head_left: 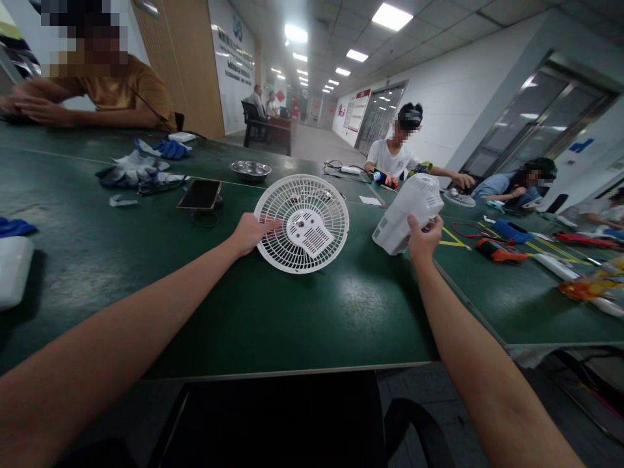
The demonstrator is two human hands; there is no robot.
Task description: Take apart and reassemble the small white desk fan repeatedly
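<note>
A round white fan grille [312,235] is tilted up above the green table [273,325], its slotted centre plate facing me. My left hand [251,233] grips its left rim, with the fingers partly behind the bars. To the right, my right hand [425,239] is closed round the lower right side of a white plastic housing [402,211], which leans to the right. The grille and the housing are apart from each other.
Behind the grille is a metal bowl [250,170]. A phone [199,194] and blue-white gloves [134,172] lie to the left. A white object [14,270] sits at the far left. An orange-black tool [500,250] lies on the right. Several people sit around the tables.
</note>
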